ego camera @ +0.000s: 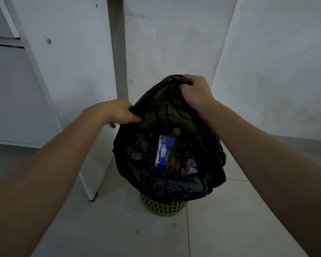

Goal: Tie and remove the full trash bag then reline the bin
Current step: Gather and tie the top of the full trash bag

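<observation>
Left hand [119,113], right hand [195,91] — gripping trash bag [174,184] rim.

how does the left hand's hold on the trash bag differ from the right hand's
The left hand grips the rim of the black trash bag lower, at its left edge; the right hand grips it higher, at the top right. A red patch shows beside the right hand, none beside the left hand. Both clutch the rim, with the bag open, seated in the green bin.
</observation>
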